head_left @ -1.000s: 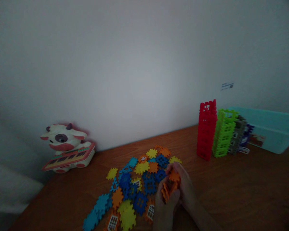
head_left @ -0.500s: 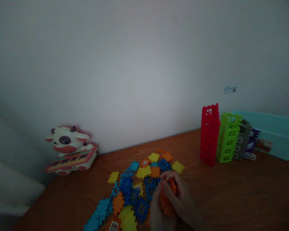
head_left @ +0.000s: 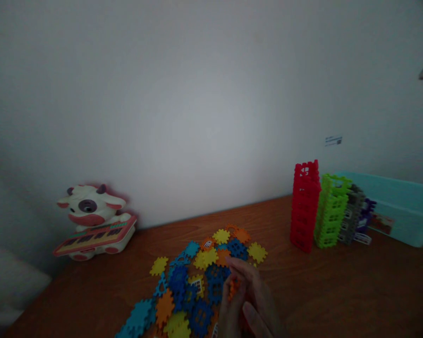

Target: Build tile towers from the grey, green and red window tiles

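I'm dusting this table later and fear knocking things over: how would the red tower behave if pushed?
The red tower would probably tip rather than slide, since it stands tall on a narrow base. It is likely light for its size, as openings pierce its walls. A knock might split it, since it seems built from toothed panels.

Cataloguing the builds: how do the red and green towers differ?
The red tower looks taller than the green tower. The red tower is leftmost in the row; the green tower stands just right of it. Both stand on the table, with toothed edges and window cutouts.
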`<control>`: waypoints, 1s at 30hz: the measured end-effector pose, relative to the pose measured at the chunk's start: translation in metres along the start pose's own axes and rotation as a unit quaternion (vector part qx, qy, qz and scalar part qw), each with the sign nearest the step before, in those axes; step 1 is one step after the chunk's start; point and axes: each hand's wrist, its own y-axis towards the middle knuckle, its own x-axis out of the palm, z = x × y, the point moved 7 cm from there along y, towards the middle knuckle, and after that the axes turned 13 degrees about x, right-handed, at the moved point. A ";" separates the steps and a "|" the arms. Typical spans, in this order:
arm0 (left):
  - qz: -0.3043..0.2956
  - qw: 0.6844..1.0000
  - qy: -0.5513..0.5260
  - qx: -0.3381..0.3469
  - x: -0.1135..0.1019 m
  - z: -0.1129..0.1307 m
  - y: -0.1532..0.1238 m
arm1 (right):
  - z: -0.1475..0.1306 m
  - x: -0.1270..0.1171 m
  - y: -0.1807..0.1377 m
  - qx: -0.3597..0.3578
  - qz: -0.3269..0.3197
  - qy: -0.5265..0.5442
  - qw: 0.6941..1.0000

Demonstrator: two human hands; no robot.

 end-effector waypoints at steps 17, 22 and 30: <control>0.028 0.993 -0.108 -0.025 0.008 0.017 0.016 | 0.025 -0.008 0.015 -0.032 -0.014 -0.173 0.984; 0.038 0.984 -0.160 -0.075 -0.003 -0.001 0.019 | 0.022 -0.021 0.024 0.024 0.037 -0.155 0.987; 0.155 0.917 -0.347 -0.121 -0.015 -0.027 0.016 | 0.036 -0.049 0.064 0.079 0.106 -0.189 0.973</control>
